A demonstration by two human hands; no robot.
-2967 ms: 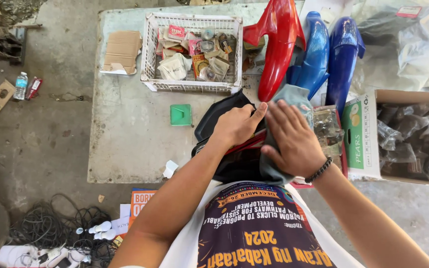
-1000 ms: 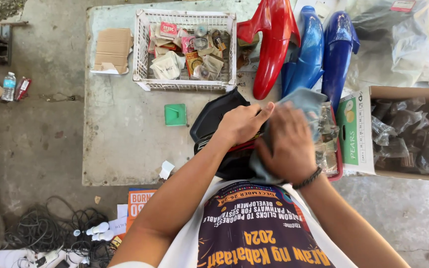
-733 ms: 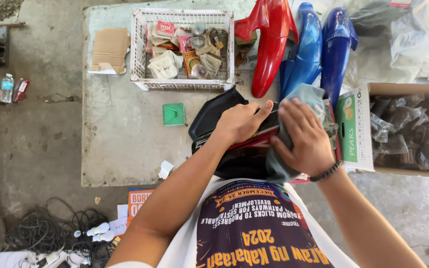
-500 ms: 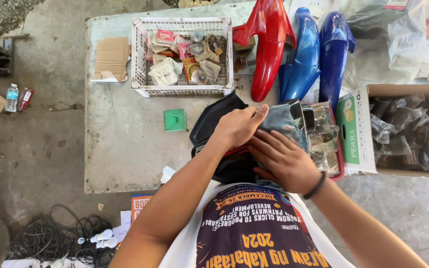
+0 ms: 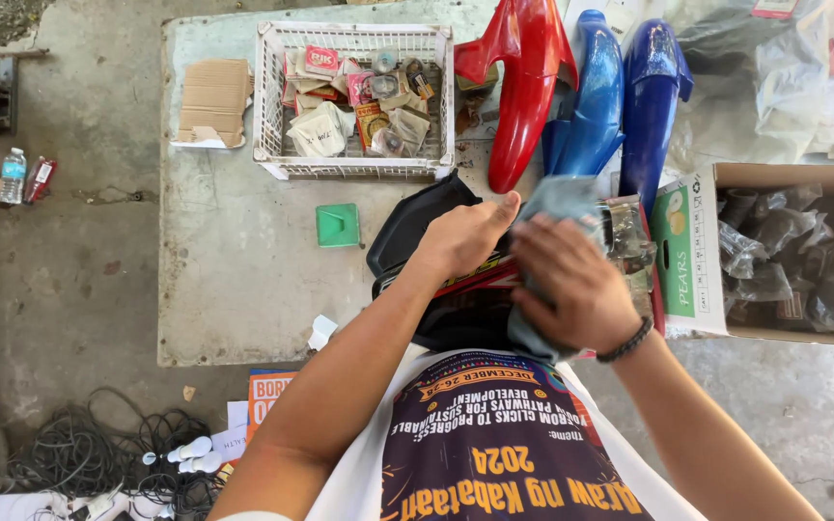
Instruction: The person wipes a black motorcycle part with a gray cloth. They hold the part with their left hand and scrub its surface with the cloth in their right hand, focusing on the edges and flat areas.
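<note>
A black motorcycle panel point(image 5: 417, 227) with a red stripe lies at the near edge of the concrete table point(image 5: 243, 280), right in front of me. My left hand point(image 5: 463, 236) rests flat on it, holding it down. My right hand point(image 5: 571, 285) presses a blue-grey cloth point(image 5: 557, 198) onto the panel's right part. The cloth hangs down under my palm. A dark bead bracelet sits on my right wrist.
A white plastic basket point(image 5: 272, 96) of small packets stands at the back. A red fairing point(image 5: 528, 82) and two blue ones point(image 5: 620, 106) lean beside it. A green square piece point(image 5: 338, 224), a cardboard scrap point(image 5: 212, 101) and a carton of bagged parts point(image 5: 793, 256) are near. Cables point(image 5: 98, 453) lie on the floor.
My right hand has been rubbing the cloth back and forth over the panel, now higher and more to the right than half a second ago. My left hand has stayed on the panel.
</note>
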